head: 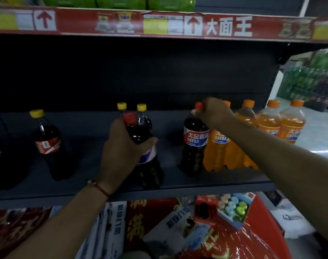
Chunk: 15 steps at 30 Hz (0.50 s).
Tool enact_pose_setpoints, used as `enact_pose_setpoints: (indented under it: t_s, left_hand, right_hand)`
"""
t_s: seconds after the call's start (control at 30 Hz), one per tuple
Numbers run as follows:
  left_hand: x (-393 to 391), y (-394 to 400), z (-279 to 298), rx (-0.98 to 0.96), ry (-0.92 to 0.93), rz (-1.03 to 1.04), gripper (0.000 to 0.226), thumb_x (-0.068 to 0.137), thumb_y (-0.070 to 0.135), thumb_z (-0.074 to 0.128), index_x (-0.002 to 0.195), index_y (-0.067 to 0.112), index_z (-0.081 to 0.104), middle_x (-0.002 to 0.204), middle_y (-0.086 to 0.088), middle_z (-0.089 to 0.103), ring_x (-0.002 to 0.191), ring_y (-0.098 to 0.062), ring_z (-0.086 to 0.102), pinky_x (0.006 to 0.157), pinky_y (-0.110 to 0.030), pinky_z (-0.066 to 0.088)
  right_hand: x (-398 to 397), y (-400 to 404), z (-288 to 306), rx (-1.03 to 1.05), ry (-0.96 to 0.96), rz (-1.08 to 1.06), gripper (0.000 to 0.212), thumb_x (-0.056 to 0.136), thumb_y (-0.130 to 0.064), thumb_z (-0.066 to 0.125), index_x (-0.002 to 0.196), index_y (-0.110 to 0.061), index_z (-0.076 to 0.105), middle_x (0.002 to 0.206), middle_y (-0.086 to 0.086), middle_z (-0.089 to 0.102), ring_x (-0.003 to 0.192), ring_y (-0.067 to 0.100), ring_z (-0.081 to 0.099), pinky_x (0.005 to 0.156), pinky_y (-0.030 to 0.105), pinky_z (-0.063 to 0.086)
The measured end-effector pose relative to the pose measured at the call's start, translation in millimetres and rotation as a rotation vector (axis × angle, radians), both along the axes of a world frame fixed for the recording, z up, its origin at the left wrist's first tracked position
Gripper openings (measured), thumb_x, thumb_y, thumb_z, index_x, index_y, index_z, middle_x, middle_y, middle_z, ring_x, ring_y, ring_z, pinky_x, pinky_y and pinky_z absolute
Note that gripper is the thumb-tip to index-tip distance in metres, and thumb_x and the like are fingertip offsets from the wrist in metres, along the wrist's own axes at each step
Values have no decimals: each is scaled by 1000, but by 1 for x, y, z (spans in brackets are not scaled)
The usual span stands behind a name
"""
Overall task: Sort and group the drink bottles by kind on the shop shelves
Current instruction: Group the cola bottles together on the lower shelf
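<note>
Dark shop shelving fills my view, with a red price strip [159, 25] running along the shelf edge at twelve o'clock and the grey shelf [88, 191] carrying the bottles across the middle. My left hand [122, 154] has its fingers clamped around the shoulder of a dark red-capped bottle [140, 143] standing near the front lip of the shelf at about six o'clock from two yellow-capped cola bottles [142, 116] behind it. My right hand [213, 111], at two o'clock from the left, has its fingers closed on the cap and neck of a second dark Dayao bottle [195, 144], which stands upright on the shelf touching the orange soda bottles [271, 124] at its three o'clock side.

As I judge it, the sorting is partway done. The orange sodas already stand together as a group at the right end. The dark drinks are less settled: one yellow-capped cola with a red label [49, 144] stands alone at nine o'clock, well apart from the other two, and the two red-capped bottles I hold are separated from each other. Bringing those two side by side and gathering the yellow caps into one cluster looks like what remains. Mixed packets [178, 230] on the level below, at six o'clock, are not part of this
</note>
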<state>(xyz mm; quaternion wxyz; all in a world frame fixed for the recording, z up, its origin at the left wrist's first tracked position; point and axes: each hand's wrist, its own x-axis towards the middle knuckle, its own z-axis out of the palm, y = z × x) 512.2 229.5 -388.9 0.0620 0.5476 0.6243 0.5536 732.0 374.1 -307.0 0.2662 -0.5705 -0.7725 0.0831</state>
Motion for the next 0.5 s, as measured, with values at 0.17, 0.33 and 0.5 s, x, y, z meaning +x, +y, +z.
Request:
enact_pose_setpoints:
  t_s: [0.17,0.33,0.5]
  left_hand:
    - [44,50,2,-15,74,-70,72,61,57,84,117,31,46,114,6,57,99,-11,64,84,-40,58]
    - [62,79,7,-25,230,4,103,69,59,79,149,32,21,136,-5,47,105,-18,62,77,-33,58]
    - [52,88,2,-64,297,-94,111,78,54,76,154,46,-4,147,-8,35,114,-19,58,81,-33,56]
  right_hand:
    - [2,-1,-2,28,-7,-12,35,91,-44,61,108,-14,56,93,6,59,87,23,58,75,39,51]
    - [0,-4,-6,73,-35,9,37,94,-40,57,118,-14,51,96,8,60,86,24,59,73,39,51]
    - [4,-12,-13,171,-107,50,47,101,-40,45,144,-24,35,113,13,65,99,29,63,68,34,42]
